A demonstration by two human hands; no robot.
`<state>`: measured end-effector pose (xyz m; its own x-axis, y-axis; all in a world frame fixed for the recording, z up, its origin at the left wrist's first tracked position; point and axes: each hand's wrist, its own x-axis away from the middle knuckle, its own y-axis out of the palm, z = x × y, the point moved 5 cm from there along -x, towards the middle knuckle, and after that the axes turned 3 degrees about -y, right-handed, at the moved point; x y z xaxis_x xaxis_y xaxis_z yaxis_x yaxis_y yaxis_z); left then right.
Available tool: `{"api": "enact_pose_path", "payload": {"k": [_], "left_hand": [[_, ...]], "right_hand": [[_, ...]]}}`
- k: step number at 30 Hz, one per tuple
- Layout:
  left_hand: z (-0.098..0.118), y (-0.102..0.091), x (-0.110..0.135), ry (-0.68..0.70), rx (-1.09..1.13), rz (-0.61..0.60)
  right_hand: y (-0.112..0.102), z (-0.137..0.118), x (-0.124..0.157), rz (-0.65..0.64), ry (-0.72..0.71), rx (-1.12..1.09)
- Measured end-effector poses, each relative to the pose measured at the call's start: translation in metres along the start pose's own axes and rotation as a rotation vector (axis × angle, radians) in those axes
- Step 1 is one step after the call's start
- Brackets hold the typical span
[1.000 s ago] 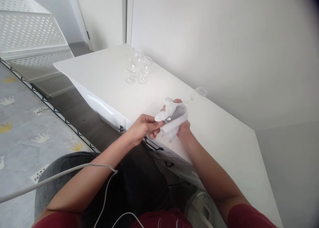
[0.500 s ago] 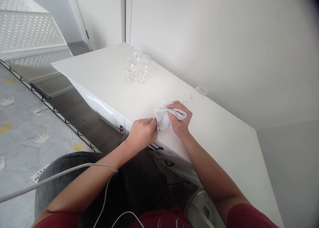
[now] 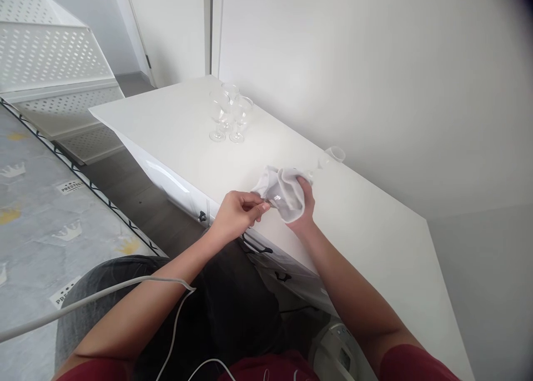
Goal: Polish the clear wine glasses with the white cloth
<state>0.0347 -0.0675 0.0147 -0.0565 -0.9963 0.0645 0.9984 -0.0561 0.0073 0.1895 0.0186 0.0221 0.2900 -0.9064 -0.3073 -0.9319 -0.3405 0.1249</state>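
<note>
A clear stemmed glass is tilted between my hands above the white tabletop's near edge. The fingers of my left hand are closed in a pinch on its stem end. Around the bowl, my right hand wraps a white cloth, so much of the glass is hidden. Several clear stemmed glasses stand upright in a cluster farther back on the tabletop. Beyond my right hand, near the wall, another clear glass appears to lie on its side.
The white cabinet top runs along the wall, with dark drawer handles on its front. A white cable crosses my left forearm. A patterned mattress and a perforated white rack are at left.
My left fingers have loosened from a fist into a pinch. The cloth has opened out in my right hand, and the glass bowl now shows inside it.
</note>
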Motion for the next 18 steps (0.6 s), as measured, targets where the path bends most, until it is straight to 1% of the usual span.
{"api": "enact_pose_path", "payload": {"k": [1,2,3,4,6,8,9,11,13,14,16,18], "left_hand": [[-0.003,0.003,-0.001,-0.043,0.068,-0.027],[-0.005,0.006,-0.001,-0.064,0.084,-0.036],[-0.007,0.007,0.0,-0.064,0.043,-0.018],[-0.008,0.008,0.002,-0.044,-0.059,0.026],[-0.004,0.007,0.008,0.066,-0.404,0.184],[0.007,0.01,0.018,0.264,-0.773,0.328],[0.013,0.012,0.023,0.382,-0.915,0.365],[0.023,0.018,0.032,0.608,-1.106,0.381],[0.029,0.02,0.037,0.761,-1.224,0.373],[0.031,0.02,0.037,0.8,-1.263,0.374],[0.033,0.02,0.036,0.836,-1.295,0.38],[0.034,0.019,0.036,0.849,-1.26,0.4]], "right_hand": [[0.0,-0.005,0.001,-0.003,-0.115,0.068],[0.0,-0.011,0.002,-0.002,-0.228,0.148],[0.001,-0.017,0.004,-0.013,-0.347,0.249],[0.005,-0.023,0.007,-0.062,-0.472,0.377],[0.016,-0.029,0.013,-0.196,-0.684,0.626],[0.025,-0.029,0.018,-0.296,-0.795,0.798],[0.027,-0.029,0.02,-0.299,-0.813,0.842],[0.027,-0.03,0.02,-0.221,-0.775,0.86],[0.023,-0.031,0.017,-0.151,-0.652,0.798],[0.02,-0.03,0.015,-0.125,-0.554,0.747],[0.015,-0.026,0.01,-0.079,-0.334,0.624],[0.009,-0.022,0.007,-0.014,-0.15,0.451]]}}
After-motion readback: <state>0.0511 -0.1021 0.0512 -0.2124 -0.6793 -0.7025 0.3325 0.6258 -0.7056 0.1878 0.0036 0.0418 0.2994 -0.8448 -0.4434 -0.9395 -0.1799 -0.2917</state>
